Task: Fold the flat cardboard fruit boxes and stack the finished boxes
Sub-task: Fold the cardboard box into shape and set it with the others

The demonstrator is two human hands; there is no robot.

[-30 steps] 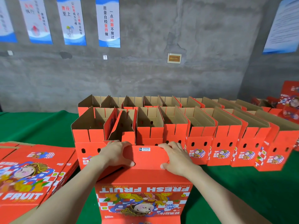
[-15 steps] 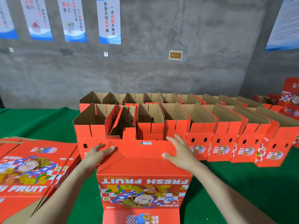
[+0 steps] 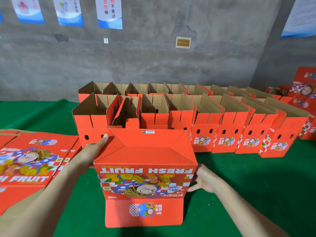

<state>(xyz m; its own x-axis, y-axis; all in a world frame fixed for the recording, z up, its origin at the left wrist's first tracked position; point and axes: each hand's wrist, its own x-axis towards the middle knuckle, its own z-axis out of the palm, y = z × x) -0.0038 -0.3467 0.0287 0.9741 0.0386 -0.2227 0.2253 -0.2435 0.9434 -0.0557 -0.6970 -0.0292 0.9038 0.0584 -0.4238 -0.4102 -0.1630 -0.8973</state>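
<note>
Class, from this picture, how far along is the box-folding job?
Done: two rows of folded red cardboard boxes stand on the green cloth. In hand: an upside-down red box, left hand and right hand at its sides. Left: a pile of flat printed cardboard blanks.

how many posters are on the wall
4 posters: one, a second and a third side by side at upper left, a fourth at upper right. A blue sliver at the far left edge may be a fifth.

One left hand; one right hand; one upturned box; two box rows
</note>
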